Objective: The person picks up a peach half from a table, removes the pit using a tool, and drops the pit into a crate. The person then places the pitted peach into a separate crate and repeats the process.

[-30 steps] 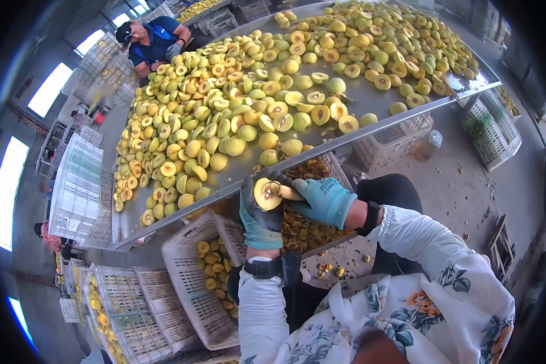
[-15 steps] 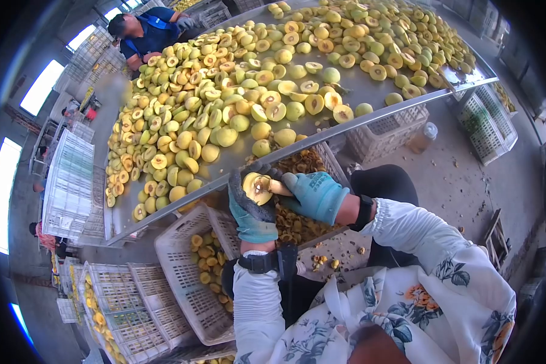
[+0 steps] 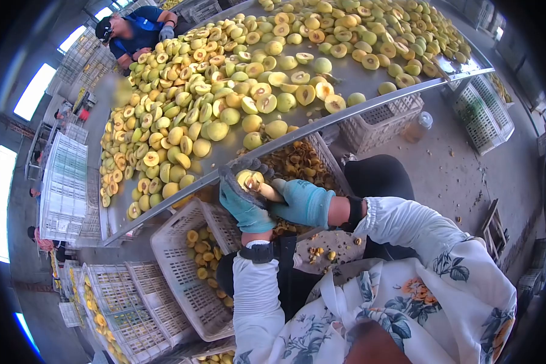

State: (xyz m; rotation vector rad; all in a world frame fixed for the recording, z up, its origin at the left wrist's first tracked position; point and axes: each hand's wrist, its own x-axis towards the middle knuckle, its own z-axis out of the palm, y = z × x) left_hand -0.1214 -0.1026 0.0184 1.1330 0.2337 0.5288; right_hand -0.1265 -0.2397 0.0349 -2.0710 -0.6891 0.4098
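Note:
Gloved in teal and dark grey, my left hand (image 3: 242,200) is wrapped round a halved yellow fruit (image 3: 249,180), its cut side turned up. My right hand (image 3: 303,201), in a teal glove, grips a tool with a light wooden handle (image 3: 270,192). The tool's far end meets the cut face of the fruit; its tip is hidden there. Both hands are over a crate of brown-yellow scraps (image 3: 330,162), just off the near edge of a metal table (image 3: 221,145) heaped with halved fruit (image 3: 182,121).
A crate with fruit halves (image 3: 182,261) stands below left, beside more stacked crates (image 3: 130,303). Under the table's right part are another crate (image 3: 379,127) and a plastic jar (image 3: 418,126). A co-worker (image 3: 136,33) leans at the far left table edge.
The fruit has tilted in my left hand, and the tool's handle points more downward. The co-worker's head and gloved hand have shifted. The whole view has moved slightly.

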